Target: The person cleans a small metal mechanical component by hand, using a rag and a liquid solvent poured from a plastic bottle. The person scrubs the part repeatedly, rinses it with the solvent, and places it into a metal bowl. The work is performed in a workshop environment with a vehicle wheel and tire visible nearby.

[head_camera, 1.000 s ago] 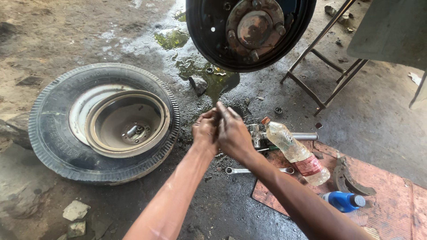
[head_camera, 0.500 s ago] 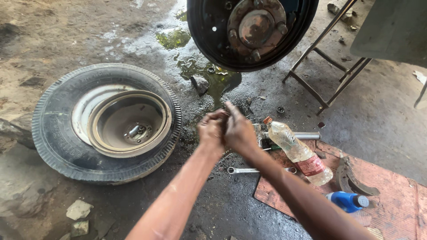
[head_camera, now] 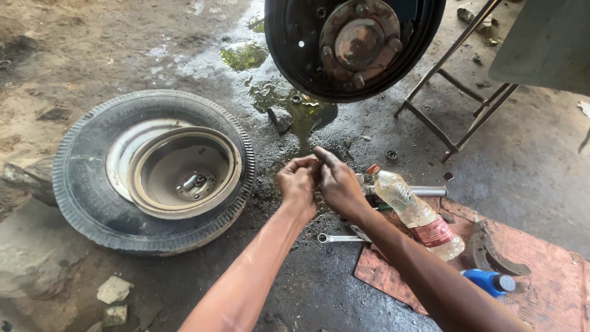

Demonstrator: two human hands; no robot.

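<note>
Over the wet, oil-dark ground between a wheel and a mat, the person's two bare hands meet at the fingertips. The left hand [head_camera: 299,184] is curled narrow, its fingers bent in toward the right hand [head_camera: 338,183], whose fingers are pinched against them; whatever small thing lies between them is hidden, so I cannot tell what they hold. Half a second ago the hands were pressed together in much the same way, and they have kept that place above the ground (the view has only drifted a little).

Left of the hands lies the worn black tyre on its grey steel rim [head_camera: 153,172], flat on the dirt, unmoved since the earlier frames. Above them hangs the dark round brake drum with its rusty studded hub [head_camera: 356,43], with a greenish puddle [head_camera: 295,110] below it. Just right of the right hand lies a clear plastic bottle with an orange cap [head_camera: 418,212], on its side, partly on the reddish-brown mat [head_camera: 553,276]. A silver combination spanner [head_camera: 338,238] lies on the ground under the right forearm. On the mat rest a curved rusty brake shoe [head_camera: 491,255] and a blue plastic bottle [head_camera: 488,281], both where they were before.
</note>
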